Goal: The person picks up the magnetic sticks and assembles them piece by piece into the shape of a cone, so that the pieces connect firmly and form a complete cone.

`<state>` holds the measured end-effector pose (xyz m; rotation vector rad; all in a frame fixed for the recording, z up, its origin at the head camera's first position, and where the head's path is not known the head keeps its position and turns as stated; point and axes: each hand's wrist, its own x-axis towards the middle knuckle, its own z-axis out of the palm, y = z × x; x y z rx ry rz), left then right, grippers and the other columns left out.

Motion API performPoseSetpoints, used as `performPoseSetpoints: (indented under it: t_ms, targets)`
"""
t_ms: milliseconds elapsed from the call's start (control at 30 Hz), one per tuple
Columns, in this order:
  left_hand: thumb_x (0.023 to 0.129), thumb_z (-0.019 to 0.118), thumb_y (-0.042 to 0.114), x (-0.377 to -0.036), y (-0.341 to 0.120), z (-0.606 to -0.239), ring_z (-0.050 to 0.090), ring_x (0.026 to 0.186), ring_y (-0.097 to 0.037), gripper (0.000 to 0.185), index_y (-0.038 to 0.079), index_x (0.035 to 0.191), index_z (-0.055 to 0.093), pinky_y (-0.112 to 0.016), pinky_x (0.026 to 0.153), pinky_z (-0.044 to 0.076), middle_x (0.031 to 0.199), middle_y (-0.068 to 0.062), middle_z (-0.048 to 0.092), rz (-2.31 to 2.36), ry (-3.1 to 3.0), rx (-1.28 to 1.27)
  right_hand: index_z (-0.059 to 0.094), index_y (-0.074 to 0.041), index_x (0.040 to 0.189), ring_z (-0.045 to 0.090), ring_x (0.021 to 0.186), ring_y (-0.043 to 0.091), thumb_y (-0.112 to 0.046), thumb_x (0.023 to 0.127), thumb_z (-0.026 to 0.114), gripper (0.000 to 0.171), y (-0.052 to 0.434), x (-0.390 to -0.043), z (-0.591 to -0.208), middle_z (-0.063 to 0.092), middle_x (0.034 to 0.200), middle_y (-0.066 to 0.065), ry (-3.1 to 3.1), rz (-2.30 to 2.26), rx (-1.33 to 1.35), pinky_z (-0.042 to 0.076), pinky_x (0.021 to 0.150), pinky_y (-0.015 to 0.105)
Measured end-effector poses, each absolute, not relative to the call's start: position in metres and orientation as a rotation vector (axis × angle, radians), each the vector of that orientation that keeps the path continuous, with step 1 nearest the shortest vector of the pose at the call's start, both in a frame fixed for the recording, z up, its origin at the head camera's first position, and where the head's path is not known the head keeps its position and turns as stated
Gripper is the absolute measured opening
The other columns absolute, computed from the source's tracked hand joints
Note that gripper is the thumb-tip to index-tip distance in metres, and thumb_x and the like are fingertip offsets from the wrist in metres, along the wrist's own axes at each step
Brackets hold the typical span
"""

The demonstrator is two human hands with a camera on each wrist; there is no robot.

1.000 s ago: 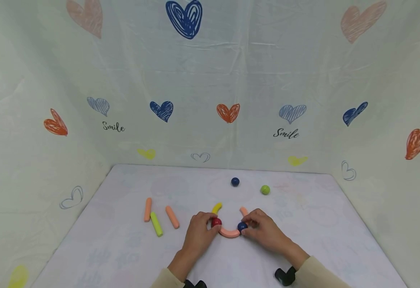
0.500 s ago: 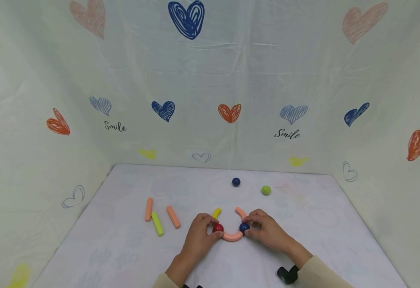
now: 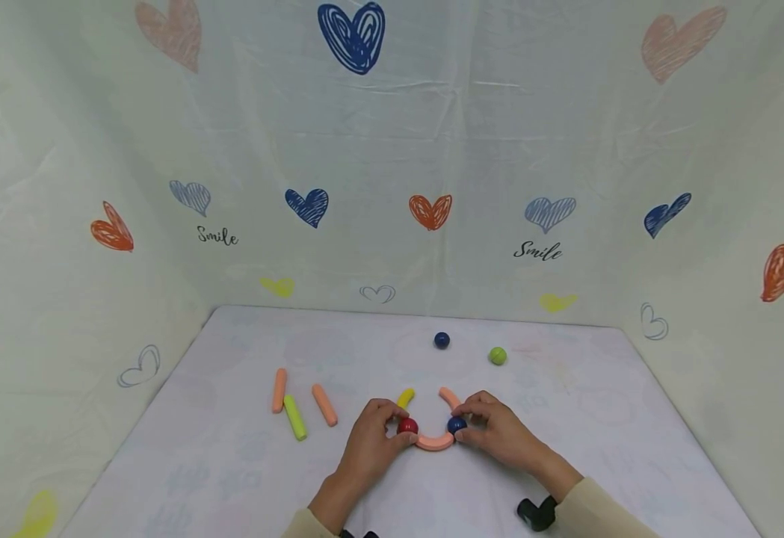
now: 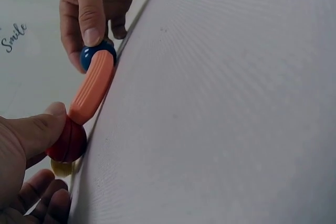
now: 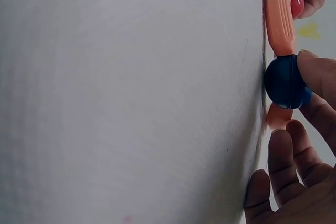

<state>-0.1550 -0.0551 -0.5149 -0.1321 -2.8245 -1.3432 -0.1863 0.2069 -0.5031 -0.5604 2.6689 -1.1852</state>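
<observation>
**Curved piece held between two balls**

On the white table (image 3: 230, 463), low in the frame's centre, the peach curved piece (image 3: 434, 442) is bridged between two balls. The red ball (image 3: 406, 427) is pinched by the left hand (image 3: 371, 441); the blue ball (image 3: 457, 425) is pinched by the right hand (image 3: 499, 433).

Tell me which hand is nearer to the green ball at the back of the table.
Right. The right hand lies in front of the green ball, apart from it; the left hand is farther off, toward the left.
</observation>
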Motion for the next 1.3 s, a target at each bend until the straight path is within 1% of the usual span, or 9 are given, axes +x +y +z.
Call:
performPoseSetpoints:
  t_ms: [100,267,567,700,867,1100,1200,1300]
  targets:
    - [0.084,0.091,0.028,-0.155,-0.056,-0.514,0.053,0.094,-0.013,0.03,0.02,0.108,0.075,-0.027,0.079,0.051,0.121,0.001,0.061,-1.357,-2.826,-0.139,0.076,-0.017,0.12,0.055,0.099,0.014,-0.025,0.093,0.083,0.029,0.208,-0.186,-0.502,0.06,0.112,-0.003,2.665,-1.199,-0.575,0.049,0.083,0.026]
    - [0.083,0.091,0.027,-0.156,-0.056,-0.514,0.054,0.094,-0.014,0.03,0.019,0.108,0.075,-0.028,0.079,0.05,0.119,0.0,0.061,-1.367,-2.833,-0.148,0.076,-0.019,0.12,0.055,0.099,0.014,-0.026,0.092,0.084,0.03,0.207,-0.185,-0.501,0.059,0.112,-0.005,2.683,-1.169,-0.542,0.05,0.084,0.026]
    - [0.085,0.089,0.033,-0.157,-0.058,-0.515,0.053,0.094,-0.012,0.033,0.02,0.112,0.075,-0.026,0.079,0.049,0.121,0.003,0.06,-1.407,-2.818,-0.154,0.075,-0.02,0.122,0.055,0.099,0.015,-0.028,0.092,0.083,0.032,0.208,-0.186,-0.503,0.06,0.113,-0.007,2.677,-1.168,-0.521,0.048,0.083,0.025]
    - [0.089,0.086,0.034,-0.157,-0.06,-0.517,0.054,0.093,-0.012,0.032,0.019,0.114,0.075,-0.025,0.078,0.049,0.123,0.003,0.061,-1.43,-2.788,-0.166,0.075,-0.02,0.123,0.055,0.099,0.015,-0.029,0.093,0.082,0.032,0.209,-0.186,-0.504,0.061,0.113,-0.007,2.672,-1.176,-0.525,0.048,0.082,0.024]
    - [0.094,0.081,0.036,-0.162,-0.061,-0.519,0.054,0.094,-0.011,0.031,0.021,0.12,0.074,-0.024,0.077,0.048,0.125,0.004,0.062,-1.418,-2.785,-0.114,0.074,-0.022,0.123,0.056,0.098,0.016,-0.03,0.094,0.081,0.031,0.209,-0.187,-0.505,0.062,0.113,-0.007,2.669,-1.186,-0.528,0.047,0.081,0.024]
    - [0.094,0.081,0.031,-0.169,-0.062,-0.52,0.057,0.096,-0.011,0.031,0.021,0.123,0.074,-0.023,0.076,0.05,0.13,0.001,0.067,-1.44,-2.756,-0.088,0.075,-0.022,0.123,0.056,0.098,0.016,-0.031,0.094,0.081,0.031,0.209,-0.188,-0.505,0.063,0.112,-0.007,2.663,-1.196,-0.513,0.047,0.079,0.024]
    - [0.094,0.081,0.026,-0.171,-0.062,-0.521,0.058,0.096,-0.011,0.03,0.021,0.123,0.075,-0.023,0.076,0.051,0.127,0.001,0.069,-1.43,-2.736,-0.076,0.075,-0.022,0.123,0.055,0.097,0.016,-0.031,0.094,0.081,0.031,0.209,-0.188,-0.504,0.063,0.111,-0.007,2.664,-1.199,-0.486,0.047,0.078,0.024]
    - [0.094,0.081,0.022,-0.172,-0.062,-0.521,0.059,0.095,-0.011,0.029,0.02,0.123,0.075,-0.023,0.077,0.052,0.121,0.001,0.071,-1.412,-2.719,-0.08,0.075,-0.022,0.122,0.055,0.096,0.016,-0.031,0.094,0.081,0.031,0.209,-0.188,-0.503,0.063,0.11,-0.006,2.663,-1.206,-0.469,0.047,0.077,0.023]
